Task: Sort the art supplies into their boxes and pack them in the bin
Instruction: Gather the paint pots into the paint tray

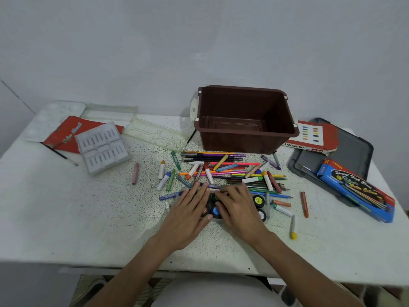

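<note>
1. We look down on a white speckled counter (88,218) set against a plain pale grey wall (199,41); the counter's near edge runs across the lower part of the view
2. At the far left a white palette (55,116) sits at the back corner, with a red sleeve (66,131) beside it and a grey moulded tray (103,147) lying partly on the sleeve; a thin paintbrush (59,155) slants toward us just in front
3. A clear plastic tray (155,134) lies between the grey tray and the bin, and a pink crayon (135,173) lies alone, its long axis running away from us
4. Our left hand (190,209) lies flat with fingers straight and slightly apart on a set of paint pots (257,200)
5. Our right hand (236,207) is just beside it, fingers bent over the same pots; we cannot tell whether it grips them
6. Behind the hands a pile of pencils and crayons (221,169) spreads out; the pencils lie left to right with tips to the right, and the crayons cross them at all angles
7. The brown bin (232,142) stands behind the pile, mouth up, long side left to right
8. On the right an oil pastels box (314,136) rests on a dark grey lid (354,149); a blue pencil box (356,191) slants from far left to near right, close to the counter's right edge
9. Bare counter lies left of the hands and along the near edge
</note>
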Demonstrator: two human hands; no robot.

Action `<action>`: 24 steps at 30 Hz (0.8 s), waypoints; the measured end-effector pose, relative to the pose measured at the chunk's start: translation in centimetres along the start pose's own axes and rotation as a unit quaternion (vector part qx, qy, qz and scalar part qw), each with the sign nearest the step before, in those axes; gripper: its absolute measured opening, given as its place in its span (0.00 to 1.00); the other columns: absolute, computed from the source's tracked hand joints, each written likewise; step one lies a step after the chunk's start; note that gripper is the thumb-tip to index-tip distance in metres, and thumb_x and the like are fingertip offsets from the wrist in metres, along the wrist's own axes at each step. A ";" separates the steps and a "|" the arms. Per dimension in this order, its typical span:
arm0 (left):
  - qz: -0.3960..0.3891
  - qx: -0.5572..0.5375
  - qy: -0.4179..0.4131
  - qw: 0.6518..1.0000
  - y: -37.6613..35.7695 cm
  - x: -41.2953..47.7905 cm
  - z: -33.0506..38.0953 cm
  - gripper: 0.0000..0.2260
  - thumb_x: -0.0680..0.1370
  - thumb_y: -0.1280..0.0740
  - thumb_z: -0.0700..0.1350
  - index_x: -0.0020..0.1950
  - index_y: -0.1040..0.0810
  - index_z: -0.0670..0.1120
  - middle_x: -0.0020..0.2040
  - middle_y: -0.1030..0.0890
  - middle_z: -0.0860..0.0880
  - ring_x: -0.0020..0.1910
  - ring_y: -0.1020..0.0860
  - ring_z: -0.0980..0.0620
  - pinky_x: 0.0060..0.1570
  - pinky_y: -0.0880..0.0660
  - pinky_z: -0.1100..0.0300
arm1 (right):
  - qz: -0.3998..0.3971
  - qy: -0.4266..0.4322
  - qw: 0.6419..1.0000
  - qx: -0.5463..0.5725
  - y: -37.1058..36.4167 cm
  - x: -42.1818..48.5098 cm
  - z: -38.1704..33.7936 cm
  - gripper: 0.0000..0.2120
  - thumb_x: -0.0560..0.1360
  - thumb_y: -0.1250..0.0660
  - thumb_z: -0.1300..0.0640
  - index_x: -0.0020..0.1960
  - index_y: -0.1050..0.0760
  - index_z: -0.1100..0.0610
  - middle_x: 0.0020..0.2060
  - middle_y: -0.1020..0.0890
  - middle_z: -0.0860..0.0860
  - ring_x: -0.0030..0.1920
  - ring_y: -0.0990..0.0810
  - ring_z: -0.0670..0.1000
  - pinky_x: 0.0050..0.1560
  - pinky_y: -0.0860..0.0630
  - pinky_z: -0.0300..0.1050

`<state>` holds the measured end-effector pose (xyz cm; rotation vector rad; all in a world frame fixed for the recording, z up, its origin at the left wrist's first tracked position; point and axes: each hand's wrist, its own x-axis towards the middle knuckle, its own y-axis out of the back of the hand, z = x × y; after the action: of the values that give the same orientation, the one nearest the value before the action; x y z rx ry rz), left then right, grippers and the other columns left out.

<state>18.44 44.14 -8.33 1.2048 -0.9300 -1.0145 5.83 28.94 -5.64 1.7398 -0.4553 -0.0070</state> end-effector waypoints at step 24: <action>0.024 -0.052 -0.005 0.998 -0.1 -0.1 0.1 0.26 0.85 0.57 0.54 0.80 0.54 0.43 0.81 0.55 0.48 0.80 0.59 0.52 0.77 0.59 0.53 | -0.081 0.051 0.987 -0.128 -1.6 -3.6 0.4 0.30 0.83 0.53 0.40 0.79 0.44 0.57 0.78 0.43 0.54 0.78 0.47 0.62 0.74 0.48 0.63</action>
<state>18.34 44.23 -8.43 1.0869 -0.8979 -1.0188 2.87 29.88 -8.14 1.5118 -0.2255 -0.0896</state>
